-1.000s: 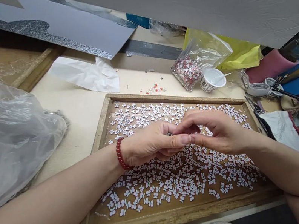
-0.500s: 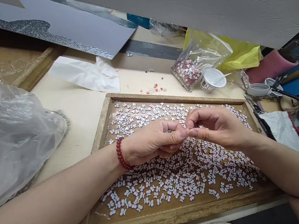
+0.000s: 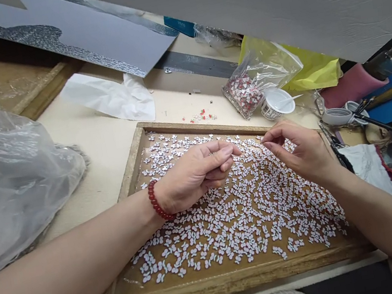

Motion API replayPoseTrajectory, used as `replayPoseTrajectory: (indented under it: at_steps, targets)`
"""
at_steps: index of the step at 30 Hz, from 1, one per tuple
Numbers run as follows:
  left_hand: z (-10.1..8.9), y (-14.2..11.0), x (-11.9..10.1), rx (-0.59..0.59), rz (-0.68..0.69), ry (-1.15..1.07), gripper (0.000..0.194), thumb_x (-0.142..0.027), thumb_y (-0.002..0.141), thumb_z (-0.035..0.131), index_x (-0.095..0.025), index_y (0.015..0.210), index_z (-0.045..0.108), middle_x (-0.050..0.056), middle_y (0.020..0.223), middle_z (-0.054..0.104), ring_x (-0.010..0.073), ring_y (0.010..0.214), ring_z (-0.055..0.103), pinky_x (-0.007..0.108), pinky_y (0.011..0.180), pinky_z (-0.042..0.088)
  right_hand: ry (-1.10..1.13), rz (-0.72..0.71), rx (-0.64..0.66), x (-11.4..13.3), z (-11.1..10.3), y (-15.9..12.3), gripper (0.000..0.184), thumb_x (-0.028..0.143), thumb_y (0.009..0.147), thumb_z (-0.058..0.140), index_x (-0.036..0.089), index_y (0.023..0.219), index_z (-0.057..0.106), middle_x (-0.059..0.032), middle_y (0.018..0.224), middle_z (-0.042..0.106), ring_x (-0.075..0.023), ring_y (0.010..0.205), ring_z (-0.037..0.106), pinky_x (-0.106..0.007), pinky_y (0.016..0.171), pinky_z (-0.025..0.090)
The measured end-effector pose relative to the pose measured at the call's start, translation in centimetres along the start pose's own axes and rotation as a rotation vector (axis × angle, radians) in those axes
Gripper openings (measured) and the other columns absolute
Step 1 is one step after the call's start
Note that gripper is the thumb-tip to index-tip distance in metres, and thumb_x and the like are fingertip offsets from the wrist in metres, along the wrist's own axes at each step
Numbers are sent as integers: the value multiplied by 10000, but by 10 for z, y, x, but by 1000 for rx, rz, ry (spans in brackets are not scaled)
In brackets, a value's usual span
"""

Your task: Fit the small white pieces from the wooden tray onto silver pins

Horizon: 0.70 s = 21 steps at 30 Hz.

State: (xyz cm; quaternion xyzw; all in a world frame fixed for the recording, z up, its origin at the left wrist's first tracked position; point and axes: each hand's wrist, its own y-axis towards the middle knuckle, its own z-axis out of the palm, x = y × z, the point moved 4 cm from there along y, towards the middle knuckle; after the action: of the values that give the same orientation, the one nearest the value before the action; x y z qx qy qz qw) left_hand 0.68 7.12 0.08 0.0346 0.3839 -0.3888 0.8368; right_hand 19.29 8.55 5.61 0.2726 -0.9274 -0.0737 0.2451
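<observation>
A shallow wooden tray (image 3: 223,290) lies before me, strewn with many small white pieces (image 3: 230,241) shaped like paired rounds, some with darker edges. My left hand (image 3: 195,174), wearing a red bead bracelet (image 3: 156,203), hovers over the tray's middle. Its thumb presses against the index finger, and whatever is between them is too small to make out. To its right, my right hand (image 3: 300,152) is held above the tray's far right part, thumb and index fingertip pinched together. What that pinch holds, if anything, cannot be seen. A gap separates the two hands.
Behind the tray lie tiny red and clear bits (image 3: 203,115), a bag of red-and-white pieces (image 3: 245,91) and a white cup (image 3: 277,103). A large plastic bag (image 3: 17,182) stands at left, a white tissue (image 3: 112,95) behind it. Tools and packets crowd the right side.
My hands were touching at the fingertips and have come apart. The right hand moved right and slightly away from me; the left fingertips shifted a little upward.
</observation>
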Motion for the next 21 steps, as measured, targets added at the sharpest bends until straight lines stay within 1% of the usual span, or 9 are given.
replayPoseTrajectory:
  at_steps: [2, 5, 10, 13, 17, 21]
  targets:
    - [0, 0, -1, -10, 23, -7, 160, -266, 814, 650, -142, 777, 556, -55, 589, 420, 38, 461, 207, 137, 403, 156, -13, -36, 2, -4, 3, 1, 44, 194, 861, 538, 204, 850, 579, -35, 781, 629, -152, 735, 558, -308, 655, 458]
    - [0, 0, 0, 6, 18, -2, 257, -300, 801, 670, -143, 696, 494, -53, 587, 448, 30, 446, 193, 142, 398, 152, -49, -80, 10, -8, 8, 2, 46, 174, 857, 537, 201, 841, 571, -38, 781, 625, -156, 744, 551, -315, 678, 455]
    - [-1, 1, 1, 42, 16, -4, 320, -358, 794, 675, -145, 660, 479, -61, 538, 452, 30, 423, 169, 173, 399, 128, -218, -176, 56, -8, 14, 5, 96, 170, 888, 481, 192, 830, 555, -56, 784, 612, -179, 772, 523, -334, 711, 430]
    - [-1, 1, 1, 48, 29, 24, 359, -399, 796, 664, -147, 629, 471, -64, 505, 421, 37, 419, 168, 195, 402, 115, -324, -196, 90, -7, 19, 7, 134, 187, 900, 457, 192, 811, 556, -66, 782, 615, -193, 771, 500, -341, 709, 418]
    - [-1, 1, 1, 34, 48, 54, 417, -481, 826, 595, -155, 600, 466, -65, 469, 369, 51, 412, 172, 216, 401, 112, -423, -193, 140, -9, 26, 7, 185, 190, 911, 435, 182, 785, 570, -74, 784, 621, -197, 771, 486, -341, 703, 401]
    - [0, 0, 1, 20, 31, 27, 487, -534, 886, 452, -170, 563, 429, -56, 427, 341, 65, 396, 181, 223, 395, 119, -509, -207, 164, -15, 31, 6, 213, 177, 921, 414, 166, 795, 586, -80, 813, 622, -194, 779, 472, -338, 700, 381]
